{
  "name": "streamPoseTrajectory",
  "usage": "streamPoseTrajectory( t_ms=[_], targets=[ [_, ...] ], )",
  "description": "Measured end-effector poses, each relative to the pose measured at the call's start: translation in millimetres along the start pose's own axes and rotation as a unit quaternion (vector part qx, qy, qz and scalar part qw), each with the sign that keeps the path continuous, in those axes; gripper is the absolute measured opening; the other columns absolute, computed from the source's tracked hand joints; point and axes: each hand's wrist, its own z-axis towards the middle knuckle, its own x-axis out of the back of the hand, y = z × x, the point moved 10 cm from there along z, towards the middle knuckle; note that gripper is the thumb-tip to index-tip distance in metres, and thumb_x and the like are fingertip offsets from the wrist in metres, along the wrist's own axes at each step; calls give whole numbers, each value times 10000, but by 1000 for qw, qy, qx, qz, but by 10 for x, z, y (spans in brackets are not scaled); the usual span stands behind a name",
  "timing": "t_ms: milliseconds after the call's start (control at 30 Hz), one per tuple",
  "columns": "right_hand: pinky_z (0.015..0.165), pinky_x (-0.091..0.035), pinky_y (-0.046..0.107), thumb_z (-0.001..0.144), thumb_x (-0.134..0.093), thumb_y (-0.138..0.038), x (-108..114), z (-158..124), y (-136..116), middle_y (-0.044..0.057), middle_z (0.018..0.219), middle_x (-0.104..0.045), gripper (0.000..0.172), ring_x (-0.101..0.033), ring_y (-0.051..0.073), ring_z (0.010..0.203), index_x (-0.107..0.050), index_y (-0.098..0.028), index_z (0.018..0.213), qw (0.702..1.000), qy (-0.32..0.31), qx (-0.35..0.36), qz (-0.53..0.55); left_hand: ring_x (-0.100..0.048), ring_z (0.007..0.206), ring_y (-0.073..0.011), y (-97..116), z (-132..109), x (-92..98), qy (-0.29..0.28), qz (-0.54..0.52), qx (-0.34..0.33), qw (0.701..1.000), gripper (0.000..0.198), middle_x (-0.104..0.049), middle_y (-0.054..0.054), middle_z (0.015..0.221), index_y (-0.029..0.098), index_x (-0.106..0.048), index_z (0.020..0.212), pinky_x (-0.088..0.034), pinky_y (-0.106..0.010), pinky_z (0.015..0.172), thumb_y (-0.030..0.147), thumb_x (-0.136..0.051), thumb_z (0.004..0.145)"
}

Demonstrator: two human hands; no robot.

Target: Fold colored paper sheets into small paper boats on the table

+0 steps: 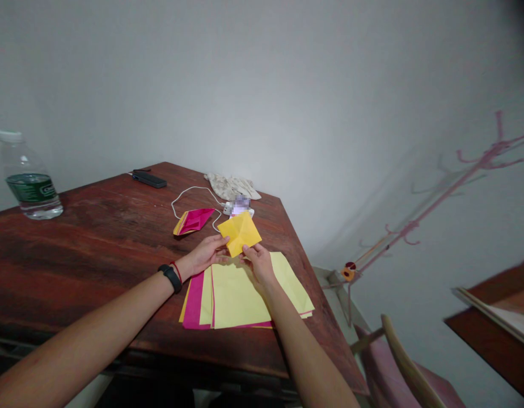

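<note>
Both hands hold a folded yellow-orange paper (240,232) just above the dark wooden table (87,243). My left hand (206,254) pinches its lower left edge, with a black band on that wrist. My right hand (257,262) pinches its lower right corner. Under the hands lies a stack of pale yellow and magenta paper sheets (236,294). A folded magenta-and-yellow paper piece (194,220) rests on the table behind the left hand.
A water bottle (29,178) stands at the table's far left. A black remote (149,178), a white cable (194,195), a small white device (239,208) and a crumpled cloth (232,185) lie near the back edge. A chair (409,365) and pink coat rack (432,215) stand right.
</note>
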Motion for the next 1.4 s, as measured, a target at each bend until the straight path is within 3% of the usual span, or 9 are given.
streamPoseTrajectory(
  t_ms=[167,367,500,633,700,833,1167,1300,1400],
  targets=[
    [544,-483,263,624,-841,-514,-30,-7,-36,24,650,-664,422,-581,137,564,-695,-170,818,999,1,9,-51,-717,745,-178,84,-31,-55,3,100,-53,994,531,-753,-141,1047,128,-697,1105,-539,-205,550,278,-886,632],
    [558,-484,281,659,-786,-563,-149,-53,-78,40,660,-669,409,-590,155,585,-697,-177,761,994,-30,27,-104,-721,776,-224,212,-74,11,62,154,-109,980,577,-763,-143,1015,115,-689,1087,-538,-233,550,318,-893,587],
    [533,-449,271,661,-782,-479,-70,-29,-132,24,654,-652,346,-543,139,559,-687,-172,790,991,9,53,-121,-715,733,-208,229,-45,5,59,172,-120,976,638,-743,-157,1052,115,-632,1152,-550,-246,543,330,-875,603],
    [493,-418,254,679,-730,-414,123,21,-154,3,666,-644,304,-510,119,511,-654,-186,866,992,73,54,-91,-702,709,-145,422,-82,71,96,207,-212,950,868,-686,-131,1195,216,-449,1385,-561,-245,612,243,-853,618],
    [473,-403,243,674,-714,-385,192,38,-143,-3,679,-646,297,-503,112,499,-639,-191,886,992,89,47,-77,-705,793,-157,502,-117,23,83,255,-249,930,739,-669,-126,1223,208,-548,1313,-570,-263,699,220,-834,632],
    [475,-435,232,656,-734,-350,200,61,-100,-3,769,-685,384,-560,120,533,-593,-217,987,996,70,32,-41,-684,896,-216,563,-179,-97,62,366,-276,887,300,-725,-110,1054,171,-757,941,-562,-289,756,236,-809,653],
    [511,-493,237,637,-744,-273,211,61,-105,-24,849,-701,799,-613,133,574,-381,-307,1348,999,29,16,17,-683,733,-203,518,-102,-3,57,338,-215,914,373,-772,-89,884,156,-783,966,-540,-274,664,291,-843,624],
    [515,-501,230,633,-710,-246,211,44,-119,-40,858,-669,827,-616,133,611,-377,-331,1384,999,31,14,32,-671,694,-196,542,-109,22,70,362,-220,903,244,-768,-80,807,171,-790,821,-529,-261,628,322,-841,637],
    [527,-514,232,630,-690,-225,224,36,-154,-61,793,-631,852,-610,131,605,-373,-337,1413,999,40,22,24,-650,637,-172,491,-80,10,48,351,-209,911,345,-749,-63,754,151,-785,912,-506,-236,568,303,-853,609]
  ],
)
